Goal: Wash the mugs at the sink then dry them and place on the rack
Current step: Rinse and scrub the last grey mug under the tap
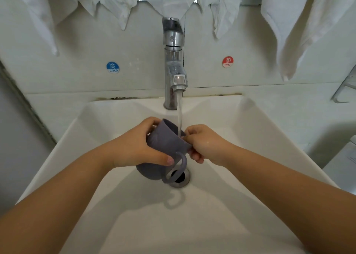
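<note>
fingers of our left hand (138, 145) wrap the grey mug (165, 143), tilted over the drain (180, 177) in the sink (250, 138); our right hand (204, 143) pinches its rim under the faucet (174, 61) stream.

washroom | white sink (81, 138) — chrome tap (174, 64) | hot/cold stickers (wall) — hung towels (300, 28)

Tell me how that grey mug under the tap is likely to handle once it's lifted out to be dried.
Probably slippery: the running water pours onto the grey mug, so a firm hold suits it. It looks rigid, likely ceramic, so a drop into the sink could chip it. The handle offers a safer hold than the wet wall.
</note>
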